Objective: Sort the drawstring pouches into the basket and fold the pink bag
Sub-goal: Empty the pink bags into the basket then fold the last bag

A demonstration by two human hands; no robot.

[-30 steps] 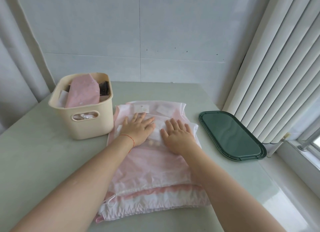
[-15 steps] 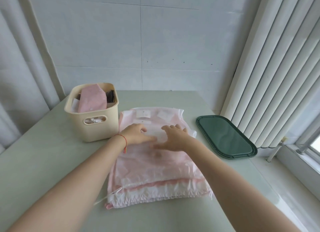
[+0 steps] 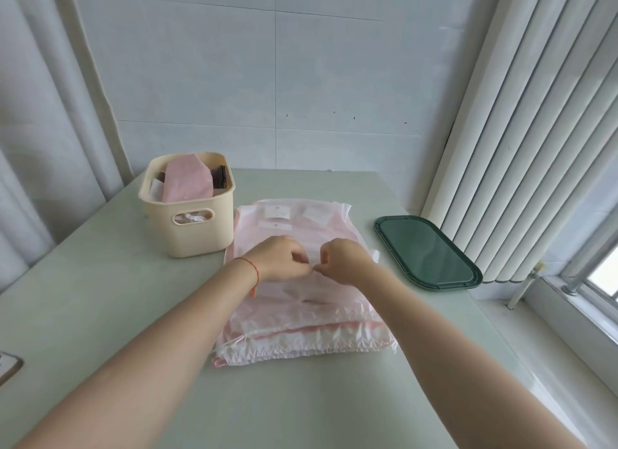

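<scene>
Evidently the folding step is in hand: both hands meet at the middle of the frame over the pink bag (image 3: 301, 301), which lies flat on the table (image 3: 100, 314) just right of the basket (image 3: 187, 214). The left hand (image 3: 281, 261) and the right hand (image 3: 344, 261) have their fingers curled, fingertips nearly touching, seemingly pinching the bag's thin top layer (what exactly they pinch is too small to tell). Next, I judge, comes lifting that pinched layer and laying it over evenly. Count: one basket, with one pink pouch (image 3: 187, 181) plainly visible and other pouches I cannot number; one pink bag; one green tray (image 3: 424, 247), right of centre.
</scene>
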